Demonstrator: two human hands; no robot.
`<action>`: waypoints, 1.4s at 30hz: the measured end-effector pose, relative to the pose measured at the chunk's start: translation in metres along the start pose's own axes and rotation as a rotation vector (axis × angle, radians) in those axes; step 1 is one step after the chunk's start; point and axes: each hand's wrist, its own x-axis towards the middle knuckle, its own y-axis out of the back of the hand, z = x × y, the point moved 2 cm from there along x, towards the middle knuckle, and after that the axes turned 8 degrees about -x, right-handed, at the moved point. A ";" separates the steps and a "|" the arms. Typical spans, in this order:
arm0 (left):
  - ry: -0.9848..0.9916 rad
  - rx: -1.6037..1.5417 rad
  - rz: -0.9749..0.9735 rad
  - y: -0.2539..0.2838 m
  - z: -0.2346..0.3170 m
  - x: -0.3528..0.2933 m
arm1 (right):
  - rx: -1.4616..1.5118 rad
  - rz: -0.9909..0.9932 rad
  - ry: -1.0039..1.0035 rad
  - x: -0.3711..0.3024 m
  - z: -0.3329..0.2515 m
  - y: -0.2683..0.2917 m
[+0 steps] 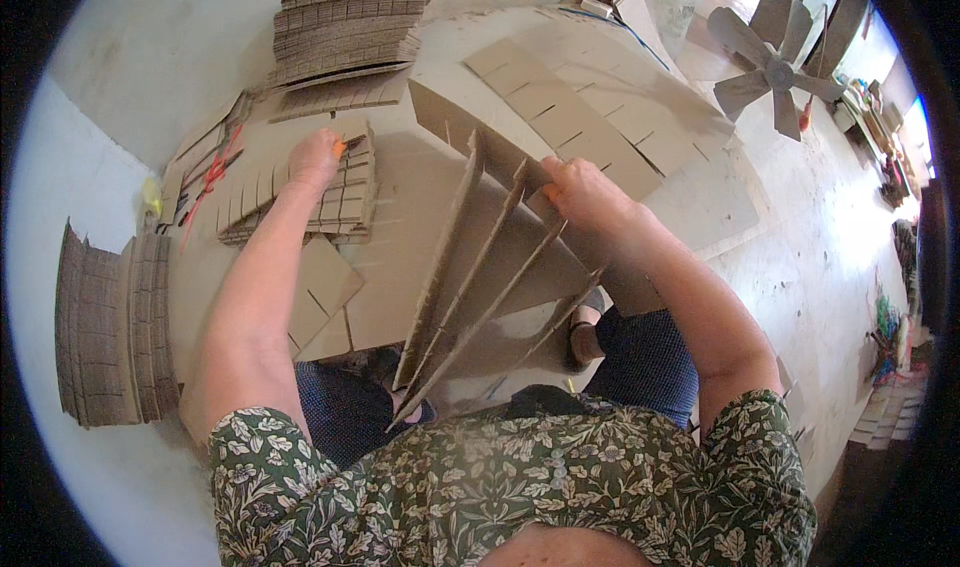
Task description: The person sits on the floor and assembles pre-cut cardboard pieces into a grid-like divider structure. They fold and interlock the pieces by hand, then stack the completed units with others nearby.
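Note:
My right hand [590, 197] is closed on the upper edge of a long slotted cardboard strip [437, 115]. Several other cardboard strips [500, 277] stand crosswise in it, fanning toward my lap as a partly assembled divider. Reaching to the left, my left hand [315, 157] has its fingers curled at the far edge of a stack of slotted cardboard strips [335, 202], gripping the top strip. Something small and orange shows at the fingertips of each hand; what it is I cannot make out. The left fingertips are partly hidden.
A tall stack of slotted strips [345, 27] stands at the back left, another stack [115, 322] by the left wall. Flat slotted sheets [590, 97] lie at the back right. Red-handled tools [212, 172] lie left, a loose strip [325, 285] nearer. A fan [780, 72] stands far right.

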 end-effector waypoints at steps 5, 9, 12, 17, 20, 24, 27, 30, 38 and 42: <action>0.132 -0.401 -0.144 -0.003 -0.029 0.014 | 0.123 0.069 0.055 -0.007 0.007 -0.002; 0.334 -0.633 -0.247 -0.002 -0.029 0.016 | 0.159 0.105 0.059 -0.019 0.002 0.010; 0.453 -0.888 -0.214 -0.007 -0.034 0.017 | 0.170 0.119 0.061 -0.023 0.003 0.012; 0.521 -1.088 -0.114 -0.010 -0.050 0.019 | 0.211 0.152 0.052 -0.028 -0.002 0.018; 0.385 -0.843 -0.111 -0.001 -0.038 0.027 | 0.241 0.195 0.082 -0.030 -0.005 0.020; 0.288 -0.788 -0.187 0.003 0.058 0.028 | 0.289 0.192 0.089 -0.034 -0.001 0.025; 0.285 -0.693 -0.215 -0.001 0.058 0.035 | 0.253 0.212 0.089 -0.037 -0.011 0.028; 0.272 -0.656 -0.287 -0.010 0.055 0.040 | 0.246 0.238 0.101 -0.040 -0.017 0.031; 0.401 -0.987 -0.423 -0.016 0.090 0.028 | 0.219 0.240 0.087 -0.034 -0.016 0.026; 0.419 -1.034 -0.463 -0.018 0.086 0.021 | 0.188 0.249 0.080 -0.027 -0.008 0.016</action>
